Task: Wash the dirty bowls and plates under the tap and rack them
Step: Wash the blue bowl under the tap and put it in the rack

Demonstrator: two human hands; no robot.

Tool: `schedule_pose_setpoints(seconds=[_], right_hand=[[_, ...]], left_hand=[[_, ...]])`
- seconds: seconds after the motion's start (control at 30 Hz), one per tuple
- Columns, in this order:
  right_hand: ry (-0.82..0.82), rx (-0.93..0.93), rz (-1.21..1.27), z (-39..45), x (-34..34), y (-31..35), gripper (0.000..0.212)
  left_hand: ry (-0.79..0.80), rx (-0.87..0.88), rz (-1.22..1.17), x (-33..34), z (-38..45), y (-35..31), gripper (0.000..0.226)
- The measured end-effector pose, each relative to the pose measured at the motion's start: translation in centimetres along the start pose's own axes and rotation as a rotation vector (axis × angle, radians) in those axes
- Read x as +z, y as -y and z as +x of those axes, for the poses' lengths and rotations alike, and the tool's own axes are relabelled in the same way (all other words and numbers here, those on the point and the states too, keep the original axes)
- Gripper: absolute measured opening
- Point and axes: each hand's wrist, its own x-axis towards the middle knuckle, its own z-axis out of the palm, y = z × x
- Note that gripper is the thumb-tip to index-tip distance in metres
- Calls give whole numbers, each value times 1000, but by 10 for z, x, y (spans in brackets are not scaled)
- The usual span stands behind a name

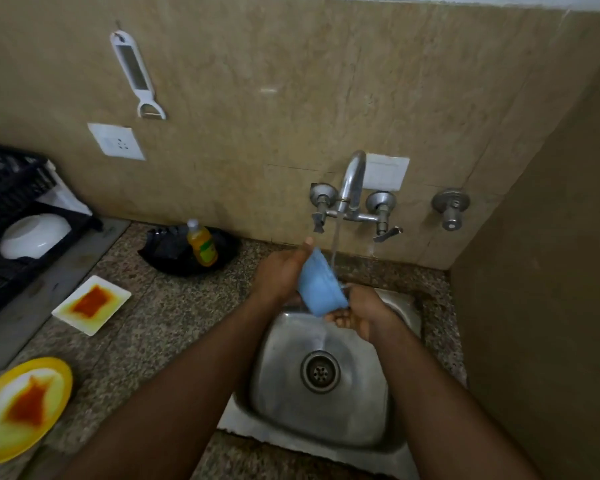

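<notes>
Both hands, left hand (281, 271) and right hand (357, 313), grip the blue bowl (321, 289) mid-frame under the tap (352, 181); white bowl (33, 235) racked upper left, two stained plates (90, 304) unwashed

Blue bowl (321, 289) inside hidden, yellow plate (21, 410) and rack (11, 188) seemingly edge-cropped.

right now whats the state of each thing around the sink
tap: running
blue bowl: tilted under the stream, held over the sink
left hand: grips the blue bowl
right hand: holds the blue bowl's lower edge
white bowl: upside down in the black rack
square white plate: dirty, on the counter
yellow plate: dirty, on the counter
soap bottle: capped, leaning
</notes>
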Motion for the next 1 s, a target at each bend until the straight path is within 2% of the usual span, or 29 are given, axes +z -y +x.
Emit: schedule_pose_setpoints(seconds=[0.13, 0.2, 0.27, 0.33, 0.43, 0.5, 0.57, 0.67, 0.73, 0.77, 0.83, 0.87, 0.93, 1.0], right_hand=[[163, 141, 189, -8, -21, -2, 29], [242, 215, 154, -14, -34, 1, 31], [293, 267, 88, -19, -42, 4, 33], [281, 280, 96, -23, -47, 8, 35], [190, 239, 221, -14, -51, 8, 38], [66, 185, 260, 0, -51, 4, 55], [-45, 120, 179, 7, -48, 5, 67], [-56, -12, 0, 1, -27, 16, 48], [-94, -240, -187, 0, -10, 22, 31], [-134, -394, -379, 2, -3, 22, 28], [-255, -652, -816, 4, 11, 16, 36], [-334, -726, -970, 3, 16, 11, 41], [-436, -882, -1104, 6, 22, 5, 43], [-450, -915, -1027, 11, 20, 14, 39]], left_hand=[[30, -45, -156, 7, -1, 1, 57], [177, -36, -317, 12, -6, 1, 45], [391, -69, -479, 14, -7, 6, 32], [475, -137, -526, 16, -6, 16, 52], [340, -249, -567, 23, -8, 16, 62], [257, -329, -599, 25, -4, 20, 70], [200, -356, -637, 26, -2, 23, 69], [96, -364, -627, 34, -3, 21, 33], [59, -336, -559, 41, -1, 21, 34], [65, -320, -566, 43, -2, 19, 36], [54, -305, -613, 44, 2, 17, 44], [46, -303, -632, 42, 2, 10, 48], [22, -302, -663, 42, -1, -6, 50], [47, -253, -598, 45, -1, -14, 45]])
